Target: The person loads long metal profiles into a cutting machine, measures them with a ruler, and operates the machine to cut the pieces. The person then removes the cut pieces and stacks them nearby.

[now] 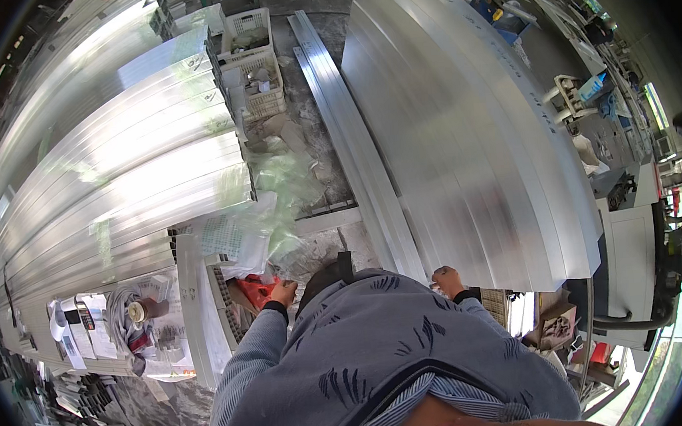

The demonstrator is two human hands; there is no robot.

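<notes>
My left hand (284,292) is at my left side, fingers curled in, beside a red plastic bag (257,290). I see no object in it. On the other side my right hand (446,281) is also loosely curled, close to the near ends of long silvery metal profiles (467,187). Whether it touches them I cannot tell. A narrower pair of long metal bars (351,132) runs along the left side of that stack. My grey garment hides part of what lies between the hands.
To the left stands a big stack of shiny metal tubes (152,148). White plastic crates (261,95) and crumpled clear film (286,181) lie beyond it. A paper-covered bench (175,342) carries a cloth, a calculator (85,315) and a jar (139,310). A white cabinet (631,254) stands right.
</notes>
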